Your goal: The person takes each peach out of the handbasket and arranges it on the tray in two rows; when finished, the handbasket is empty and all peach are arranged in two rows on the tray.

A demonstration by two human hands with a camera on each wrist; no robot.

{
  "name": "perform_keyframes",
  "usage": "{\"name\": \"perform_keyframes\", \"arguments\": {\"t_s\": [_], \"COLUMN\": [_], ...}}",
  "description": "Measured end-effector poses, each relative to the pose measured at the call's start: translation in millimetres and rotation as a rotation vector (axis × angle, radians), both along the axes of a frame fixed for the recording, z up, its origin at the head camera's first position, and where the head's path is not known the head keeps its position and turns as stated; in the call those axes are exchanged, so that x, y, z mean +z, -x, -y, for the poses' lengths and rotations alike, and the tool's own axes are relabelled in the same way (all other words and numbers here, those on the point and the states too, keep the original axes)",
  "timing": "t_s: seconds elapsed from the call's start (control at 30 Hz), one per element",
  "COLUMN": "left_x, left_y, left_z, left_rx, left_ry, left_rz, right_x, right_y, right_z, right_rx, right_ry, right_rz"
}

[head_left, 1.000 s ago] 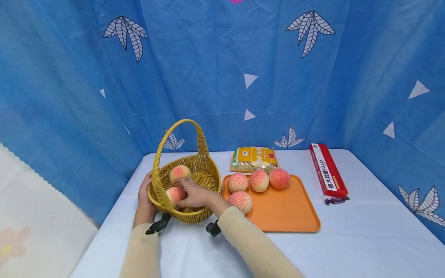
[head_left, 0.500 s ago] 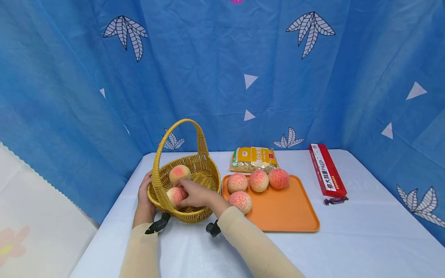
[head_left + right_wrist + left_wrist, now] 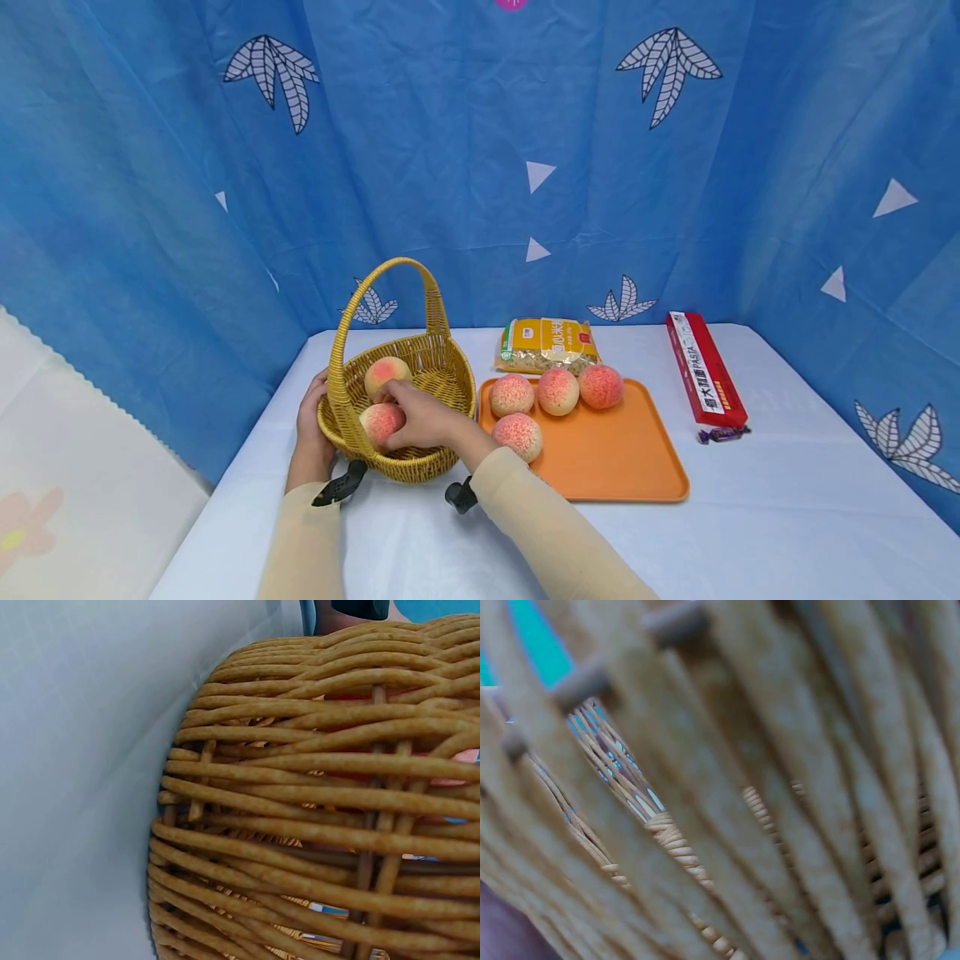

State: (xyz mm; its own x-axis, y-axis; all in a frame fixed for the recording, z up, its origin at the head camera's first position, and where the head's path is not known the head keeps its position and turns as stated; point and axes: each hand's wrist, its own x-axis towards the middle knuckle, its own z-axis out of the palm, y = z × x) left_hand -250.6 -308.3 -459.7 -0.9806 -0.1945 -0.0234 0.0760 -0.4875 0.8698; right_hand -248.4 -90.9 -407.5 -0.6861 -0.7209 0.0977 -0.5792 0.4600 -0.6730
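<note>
My left hand (image 3: 311, 421) holds the left side of a golden wicker basket (image 3: 463, 375), its fingers partly hidden by the wall. The basket has a tall arched handle. Inside it, my right hand (image 3: 423, 415) grips a pink and cream peach (image 3: 379, 423), with the thumb on the near side. Touching that hand's far side or just beyond it sits another peach (image 3: 387, 371). Close woven strands of the basket (image 3: 727, 825) fill the left wrist view. In the right wrist view, the outside of the basket (image 3: 322, 795) hides most of the contents.
Right of the basket lies an orange tray (image 3: 607, 462) bearing several peaches (image 3: 558, 392). A yellow bag of pasta (image 3: 547, 343) stands behind it. Farther right are a red pasta box (image 3: 708, 367) and a purple wrapped candy (image 3: 723, 434). Blue curtains (image 3: 465, 167) enclose the table.
The right hand's fingers have shifted slightly over the nearer peach and away from the farther one. The left hand, basket and tray look unchanged.
</note>
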Motion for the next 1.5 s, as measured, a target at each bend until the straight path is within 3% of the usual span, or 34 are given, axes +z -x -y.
{"name": "perform_keyframes", "arguments": {"t_s": [0.2, 0.4, 0.87, 1.07, 1.27, 1.5], "left_x": [0.0, -0.2, 3.0, 4.6, 2.9, 1.1], "left_y": [0.1, -0.3, -2.1, -3.3, -2.3, -1.1], "left_z": [0.5, 2.4, 1.5, 0.3, 1.5, 1.7], "left_rx": [0.000, -0.007, -0.008, -0.017, -0.019, -0.022], "left_ry": [-0.030, -0.045, -0.001, -0.008, -0.017, -0.011], "left_rz": [0.006, -0.001, 0.033, 0.043, 0.048, 0.035], "right_x": [-1.1, -0.1, -1.4, -1.0, -1.0, 0.5], "right_y": [-0.3, -1.1, -2.5, -3.9, -6.3, -10.6], "right_z": [1, 1, 0, -3, -4, -6], "right_rx": [-0.009, -0.019, -0.033, -0.042, -0.101, -0.133], "right_ry": [0.015, -0.027, 0.020, 0.055, 0.096, 0.118], "right_rz": [0.000, -0.054, -0.069, -0.038, 0.008, -0.059]}}
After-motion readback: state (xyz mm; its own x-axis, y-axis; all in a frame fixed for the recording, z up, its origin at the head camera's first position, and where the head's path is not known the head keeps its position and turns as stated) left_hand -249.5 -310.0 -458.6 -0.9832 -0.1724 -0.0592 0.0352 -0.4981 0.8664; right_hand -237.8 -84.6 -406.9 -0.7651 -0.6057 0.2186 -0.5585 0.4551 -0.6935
